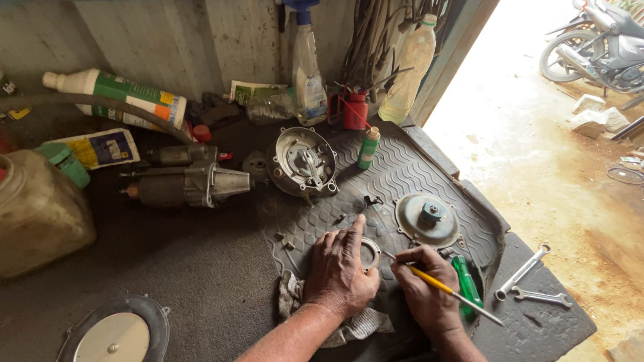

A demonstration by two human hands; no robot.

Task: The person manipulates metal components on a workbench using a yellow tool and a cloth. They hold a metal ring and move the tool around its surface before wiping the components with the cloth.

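While the left hand [341, 271] pins a round metal ring [369, 254] flat, the right hand [427, 295] grips a yellow-handled screwdriver [439, 287], seemingly prying; steadiness comes next.

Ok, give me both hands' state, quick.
Left hand: open, flat on a metal ring.
Right hand: closed on a yellow screwdriver.

Workbench clutter around the grey rubber mat [402, 167]

A starter motor [191, 182], round housing [303, 161], capped disc [426, 219], two wrenches [530, 281], spray bottle [307, 74], small green bottle [367, 147], red oil can [355, 110]; motorcycle [597, 43] outside.
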